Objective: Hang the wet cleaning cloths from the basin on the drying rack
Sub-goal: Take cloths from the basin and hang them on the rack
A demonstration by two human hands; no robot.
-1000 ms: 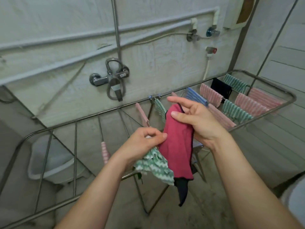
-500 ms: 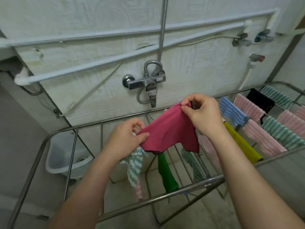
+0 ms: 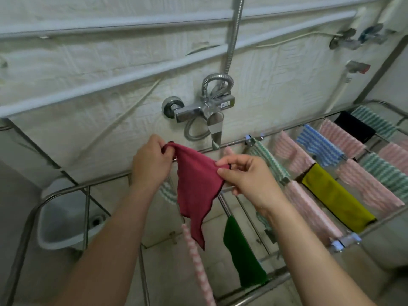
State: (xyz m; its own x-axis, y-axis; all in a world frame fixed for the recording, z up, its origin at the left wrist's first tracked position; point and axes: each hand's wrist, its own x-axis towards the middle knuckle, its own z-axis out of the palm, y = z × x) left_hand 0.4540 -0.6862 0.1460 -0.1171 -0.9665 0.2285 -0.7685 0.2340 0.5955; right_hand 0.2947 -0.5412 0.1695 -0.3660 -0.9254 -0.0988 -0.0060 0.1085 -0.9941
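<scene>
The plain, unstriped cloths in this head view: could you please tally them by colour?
magenta cloth: 1
dark green cloth: 1
yellow cloth: 1
black cloth: 1
Total: 4

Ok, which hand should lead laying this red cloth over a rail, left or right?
Right, probably. The right hand pinches only a corner of the red cloth, close above the drying rack rails. The left hand grips the other corner and seems to carry a striped cloth too.
</scene>
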